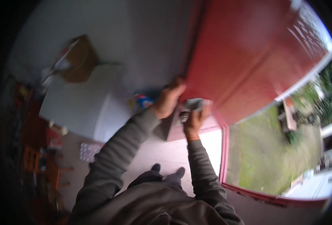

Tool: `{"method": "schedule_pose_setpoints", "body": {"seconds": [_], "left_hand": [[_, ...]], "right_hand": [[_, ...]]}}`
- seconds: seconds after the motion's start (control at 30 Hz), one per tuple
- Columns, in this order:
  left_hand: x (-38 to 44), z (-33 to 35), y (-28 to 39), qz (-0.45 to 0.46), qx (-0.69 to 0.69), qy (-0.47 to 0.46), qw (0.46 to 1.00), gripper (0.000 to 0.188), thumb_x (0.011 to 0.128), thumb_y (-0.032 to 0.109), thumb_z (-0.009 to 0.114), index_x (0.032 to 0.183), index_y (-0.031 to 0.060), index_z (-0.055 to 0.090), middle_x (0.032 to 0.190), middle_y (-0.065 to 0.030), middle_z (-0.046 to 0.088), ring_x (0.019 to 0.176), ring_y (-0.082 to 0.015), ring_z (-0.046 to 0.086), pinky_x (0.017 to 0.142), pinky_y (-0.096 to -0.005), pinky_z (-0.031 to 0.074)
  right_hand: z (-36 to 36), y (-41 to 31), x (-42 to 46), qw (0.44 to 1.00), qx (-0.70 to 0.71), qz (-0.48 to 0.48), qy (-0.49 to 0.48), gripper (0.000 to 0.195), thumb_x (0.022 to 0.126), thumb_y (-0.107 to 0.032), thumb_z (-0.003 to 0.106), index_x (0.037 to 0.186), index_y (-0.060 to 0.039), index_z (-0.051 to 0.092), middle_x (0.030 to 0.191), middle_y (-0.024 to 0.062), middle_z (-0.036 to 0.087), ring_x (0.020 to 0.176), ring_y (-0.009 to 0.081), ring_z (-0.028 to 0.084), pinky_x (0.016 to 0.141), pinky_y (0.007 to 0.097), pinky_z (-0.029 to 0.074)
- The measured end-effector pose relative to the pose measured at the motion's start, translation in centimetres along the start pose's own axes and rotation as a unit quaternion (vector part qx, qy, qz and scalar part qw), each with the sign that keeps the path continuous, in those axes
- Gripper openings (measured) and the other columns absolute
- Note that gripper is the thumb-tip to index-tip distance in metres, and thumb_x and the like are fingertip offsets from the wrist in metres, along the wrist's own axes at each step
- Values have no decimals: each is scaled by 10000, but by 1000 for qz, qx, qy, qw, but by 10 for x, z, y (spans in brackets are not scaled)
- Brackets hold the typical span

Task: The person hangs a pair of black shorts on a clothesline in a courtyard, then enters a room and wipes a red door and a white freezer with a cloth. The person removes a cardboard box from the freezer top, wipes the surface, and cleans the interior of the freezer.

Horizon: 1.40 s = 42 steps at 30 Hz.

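A red door stands before me, its surface blurred by motion. My left hand is at the door's left edge, fingertips against the red side; blur hides whether it grips the edge. My right hand holds a grey cloth-like piece against the door, fingers bent over it. Just left of the right wrist is a shiny metal fitting, perhaps a lock or handle. Its exact form is too blurred to tell.
At left a white chest or cabinet carries an open cardboard box. A blue container sits behind my left hand. Wooden chairs stand lower left. Right, a pink frame borders an opening onto grass.
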<state>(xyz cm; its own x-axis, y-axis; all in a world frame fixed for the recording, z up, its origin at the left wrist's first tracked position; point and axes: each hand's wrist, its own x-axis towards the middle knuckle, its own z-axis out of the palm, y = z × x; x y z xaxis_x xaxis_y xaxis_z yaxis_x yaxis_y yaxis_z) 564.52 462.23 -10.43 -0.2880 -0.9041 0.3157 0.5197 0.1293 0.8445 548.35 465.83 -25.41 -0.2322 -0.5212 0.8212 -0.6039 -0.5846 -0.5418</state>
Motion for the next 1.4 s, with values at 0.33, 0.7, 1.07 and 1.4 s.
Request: {"method": "schedule_pose_setpoints", "body": {"seconds": [0.33, 0.7, 1.07, 1.4], "left_hand": [[-8, 39, -1, 96, 155, 19, 983, 346, 1155, 380, 504, 1084, 43, 541, 940, -78, 538, 886, -196, 514, 859, -372, 477], [-27, 41, -11, 108, 125, 69, 984, 424, 1127, 230, 585, 1501, 35, 538, 1364, -164, 660, 1302, -254, 620, 1106, -356, 488], [-173, -99, 10, 16, 98, 23, 995, 389, 1085, 95, 621, 1455, -22, 594, 1387, -180, 694, 1277, -240, 688, 1081, -354, 560], [-590, -424, 67, -246, 210, 360, 875, 146, 1055, 60, 644, 1163, -16, 706, 1036, -90, 746, 933, -152, 737, 834, -311, 630]], "right_hand": [[21, -82, 26, 914, 136, 345, 166, 603, 1108, -304, 541, 1564, 73, 421, 1518, 272, 534, 1334, 365, 582, 1123, 459, 476], [-6, -99, 96, 975, -176, -104, 91, 676, 1043, -260, 719, 1621, -46, 442, 1623, 200, 431, 1520, 384, 427, 1204, 486, 452], [67, -184, -105, 942, 197, 258, -82, 400, 1082, -26, 608, 1476, 39, 579, 1400, 106, 633, 1266, 209, 601, 1107, 343, 474], [391, -271, -217, 920, 83, 85, -373, 534, 984, 34, 624, 1509, -53, 575, 1483, 213, 606, 1359, 428, 570, 1155, 466, 464]]}}
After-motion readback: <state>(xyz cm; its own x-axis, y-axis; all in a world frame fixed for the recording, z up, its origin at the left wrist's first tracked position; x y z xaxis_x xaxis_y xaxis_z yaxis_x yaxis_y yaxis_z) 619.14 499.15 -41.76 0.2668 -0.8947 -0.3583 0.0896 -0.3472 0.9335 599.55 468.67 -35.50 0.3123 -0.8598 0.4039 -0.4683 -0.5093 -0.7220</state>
